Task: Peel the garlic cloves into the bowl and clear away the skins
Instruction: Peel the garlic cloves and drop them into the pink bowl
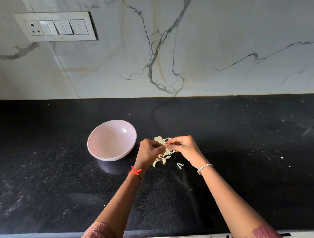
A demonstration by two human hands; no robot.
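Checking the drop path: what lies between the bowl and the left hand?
Only bare black counter separates bowl and left hand, per the head view.

Left hand [149,151], fingers curled, meets right hand [184,147] at its 3 o'clock; both pinch 1 garlic clove [166,145].

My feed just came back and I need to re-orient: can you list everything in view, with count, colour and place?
bowl: one, pale pink, on counter left of the hands
garlic clove: one, pale, between both hands
garlic skins: one pile, cream, under the hands
stray skin: one, cream, right of pile
counter: one, black
wall: one, white marble, behind
switch panel: one, white, upper left
left hand: one, pinches the clove
right hand: one, pinches the clove
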